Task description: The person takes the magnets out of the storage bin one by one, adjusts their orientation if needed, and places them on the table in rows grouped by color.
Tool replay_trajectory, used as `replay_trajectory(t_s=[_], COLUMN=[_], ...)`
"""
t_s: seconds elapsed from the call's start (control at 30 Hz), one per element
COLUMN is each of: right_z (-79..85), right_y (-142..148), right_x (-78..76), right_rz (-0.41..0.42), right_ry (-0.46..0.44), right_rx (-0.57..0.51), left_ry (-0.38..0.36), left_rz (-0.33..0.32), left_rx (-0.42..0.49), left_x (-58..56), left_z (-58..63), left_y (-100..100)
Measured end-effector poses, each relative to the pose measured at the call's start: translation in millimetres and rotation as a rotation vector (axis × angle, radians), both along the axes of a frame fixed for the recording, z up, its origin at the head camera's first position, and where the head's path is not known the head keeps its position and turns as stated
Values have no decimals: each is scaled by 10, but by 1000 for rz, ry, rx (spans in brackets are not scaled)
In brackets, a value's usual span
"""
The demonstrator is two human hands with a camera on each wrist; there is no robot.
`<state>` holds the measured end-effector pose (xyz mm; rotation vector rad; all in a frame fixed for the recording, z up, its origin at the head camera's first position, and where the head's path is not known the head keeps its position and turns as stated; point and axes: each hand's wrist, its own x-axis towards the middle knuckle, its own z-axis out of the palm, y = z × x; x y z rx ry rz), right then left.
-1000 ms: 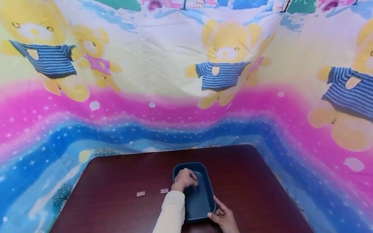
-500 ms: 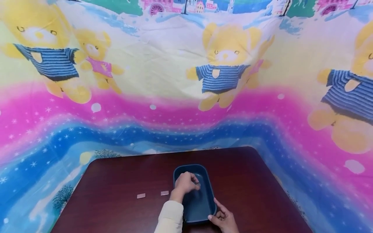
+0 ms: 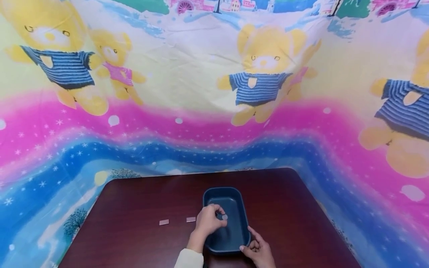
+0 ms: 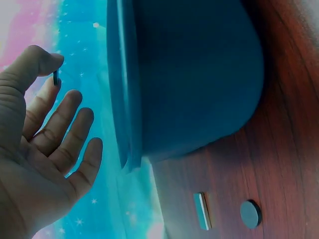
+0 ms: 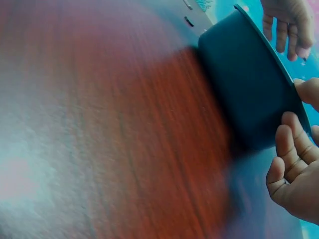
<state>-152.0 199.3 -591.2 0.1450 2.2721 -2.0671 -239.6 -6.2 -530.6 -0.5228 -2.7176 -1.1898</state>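
My left hand [image 3: 208, 220] is over the left side of a dark blue rectangular box [image 3: 234, 242]. It pinches a small thin grey disc [image 3: 225, 217] between thumb and index finger; in the left wrist view this disc [image 4: 56, 77] shows edge-on, the other fingers spread loosely. My right hand [image 3: 259, 250] holds the box's near right corner, thumb at the rim and fingers against the outer wall, as the right wrist view shows too. Two small flat rectangular pieces [image 3: 164, 222] lie on the table left of the box. Another round disc [image 4: 250, 214] lies on the table in the left wrist view.
The dark red-brown wooden table [image 3: 134, 201] has rounded far corners. Behind and on both sides hangs a cloth [image 3: 187, 89] printed with yellow bears. The box wall stands between the left hand and the loose pieces on the table.
My left hand has drawn nearer and slightly left over the box, and the pinched disc now shows clearly. The right hand keeps its hold on the box corner.
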Motion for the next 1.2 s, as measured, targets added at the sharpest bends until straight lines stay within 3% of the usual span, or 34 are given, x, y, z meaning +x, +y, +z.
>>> replay_trajectory(t_s=[0.2,0.43,0.93,1.2], right_z=[5,5,24,27], right_y=[44,26,29,-36], right_x=[-33,-4,-20,-29], right_rz=[23,16,-22,13], right_ry=[18,28,16,33], right_rx=[109,90,144,81], left_ry=[63,98,37,-36], left_rz=[45,117,296,400], left_rx=[13,21,25,47], left_x=[116,228,482,565], left_z=[1,4,-253,-383], left_y=[-97,-360,-1115,-1399])
